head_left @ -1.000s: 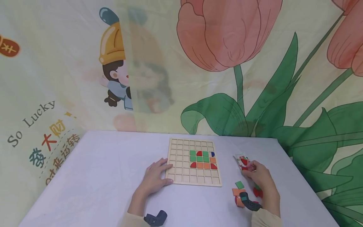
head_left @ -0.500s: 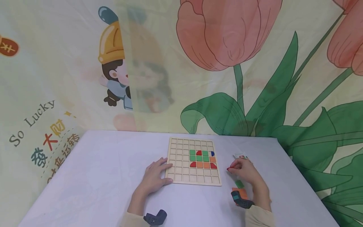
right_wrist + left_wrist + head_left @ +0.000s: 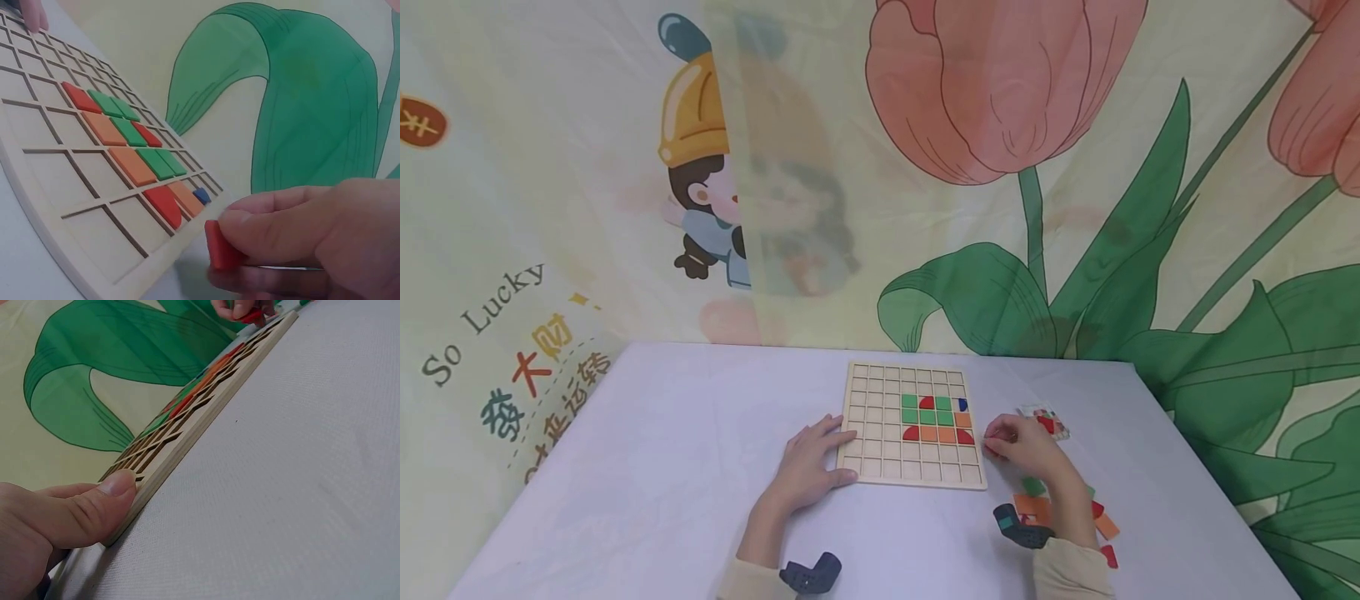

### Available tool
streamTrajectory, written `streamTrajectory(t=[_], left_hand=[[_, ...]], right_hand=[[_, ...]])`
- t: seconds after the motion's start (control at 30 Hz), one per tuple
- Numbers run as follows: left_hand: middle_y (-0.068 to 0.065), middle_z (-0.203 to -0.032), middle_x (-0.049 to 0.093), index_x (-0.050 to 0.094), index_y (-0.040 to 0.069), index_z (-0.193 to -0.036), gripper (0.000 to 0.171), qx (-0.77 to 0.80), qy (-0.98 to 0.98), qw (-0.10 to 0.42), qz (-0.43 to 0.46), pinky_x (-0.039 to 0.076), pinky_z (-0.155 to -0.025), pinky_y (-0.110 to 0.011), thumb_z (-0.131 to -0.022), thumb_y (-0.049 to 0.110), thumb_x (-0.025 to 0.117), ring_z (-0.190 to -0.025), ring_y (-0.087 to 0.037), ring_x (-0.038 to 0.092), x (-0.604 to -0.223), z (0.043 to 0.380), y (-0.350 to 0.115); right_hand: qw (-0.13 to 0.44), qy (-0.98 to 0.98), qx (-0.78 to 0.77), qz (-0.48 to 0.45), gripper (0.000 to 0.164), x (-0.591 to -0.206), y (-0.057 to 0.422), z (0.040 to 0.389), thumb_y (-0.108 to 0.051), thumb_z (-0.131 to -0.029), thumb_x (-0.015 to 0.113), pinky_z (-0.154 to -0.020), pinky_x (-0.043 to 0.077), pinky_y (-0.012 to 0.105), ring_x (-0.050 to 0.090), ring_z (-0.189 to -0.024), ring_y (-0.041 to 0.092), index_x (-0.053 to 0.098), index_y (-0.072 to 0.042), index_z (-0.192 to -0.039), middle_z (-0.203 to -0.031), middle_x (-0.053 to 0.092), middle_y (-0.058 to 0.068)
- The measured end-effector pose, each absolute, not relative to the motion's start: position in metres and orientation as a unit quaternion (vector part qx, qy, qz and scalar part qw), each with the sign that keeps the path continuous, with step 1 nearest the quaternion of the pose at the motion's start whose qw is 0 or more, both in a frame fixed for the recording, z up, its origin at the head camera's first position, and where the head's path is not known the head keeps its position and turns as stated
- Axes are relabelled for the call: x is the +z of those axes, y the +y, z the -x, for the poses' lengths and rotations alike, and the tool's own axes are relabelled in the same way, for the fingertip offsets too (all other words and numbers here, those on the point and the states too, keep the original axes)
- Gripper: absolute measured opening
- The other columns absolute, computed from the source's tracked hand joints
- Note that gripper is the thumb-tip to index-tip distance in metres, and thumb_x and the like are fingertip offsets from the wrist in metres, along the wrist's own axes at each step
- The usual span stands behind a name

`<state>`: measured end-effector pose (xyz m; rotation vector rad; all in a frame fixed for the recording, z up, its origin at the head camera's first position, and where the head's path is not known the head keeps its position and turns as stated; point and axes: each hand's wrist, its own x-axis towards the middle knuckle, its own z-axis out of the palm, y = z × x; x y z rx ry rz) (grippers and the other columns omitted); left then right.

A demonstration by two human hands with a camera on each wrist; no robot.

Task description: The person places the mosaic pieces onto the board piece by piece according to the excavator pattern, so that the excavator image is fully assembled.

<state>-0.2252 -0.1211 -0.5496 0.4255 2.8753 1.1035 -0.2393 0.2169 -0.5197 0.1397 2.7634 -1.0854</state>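
There are two hands (image 3: 808, 468) (image 3: 1028, 446), one grid board (image 3: 876, 398) with five green tiles (image 3: 927, 417), three red tiles (image 3: 161, 205), three orange tiles (image 3: 130, 165) and one blue tile (image 3: 201, 195) set in it, and one held red piece (image 3: 220, 249).

Pale wooden grid board (image 3: 887, 472), square cells, flat on tabletop; left hand (image 3: 808, 468) resting at its left edge, thumb on near corner. Toward board's right side, three adjoining rows partly filled: green tiles (image 3: 927, 417), orange tiles (image 3: 928, 434), red rounded tiles (image 3: 912, 434), small blue tile (image 3: 963, 405) in farthest filled row. Another red piece (image 3: 220, 249) pinched between thumb and fingers of right hand (image 3: 1030, 448), just beside board's right edge
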Motion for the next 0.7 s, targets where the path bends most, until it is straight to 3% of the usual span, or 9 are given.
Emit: streamTrajectory(t=[0.23, 0.7], left_hand=[[-0.008, -0.147, 0.044, 0.060, 0.016, -0.127, 0.057, 0.353, 0.925, 0.016, -0.139, 0.015, -0.119, -0.051, -0.074, 0.030, 0.077, -0.143, -0.029, 0.028, -0.550, 0.226, -0.121], [-0.009, -0.147, 0.044, 0.061, 0.016, -0.127, 0.057, 0.348, 0.926, 0.010, -0.146, 0.015, -0.118, -0.053, -0.074, 0.031, 0.077, -0.143, -0.030, 0.029, -0.550, 0.226, -0.122]], right_hand=[[0.076, 0.930, -0.357, -0.046, 0.010, -0.517, 0.208, 0.239, -0.015, -0.082, 0.074, -0.069, 0.053, 0.025, 0.056, -0.076, 0.016, 0.067, -0.013, -0.089, -0.081, 0.064, 0.001], [0.080, 0.937, -0.339, -0.029, 0.007, -0.518, 0.190, 0.241, -0.012, -0.081, 0.074, -0.072, 0.055, 0.029, 0.053, -0.078, 0.016, 0.068, -0.013, -0.080, -0.079, 0.064, 0.000]])
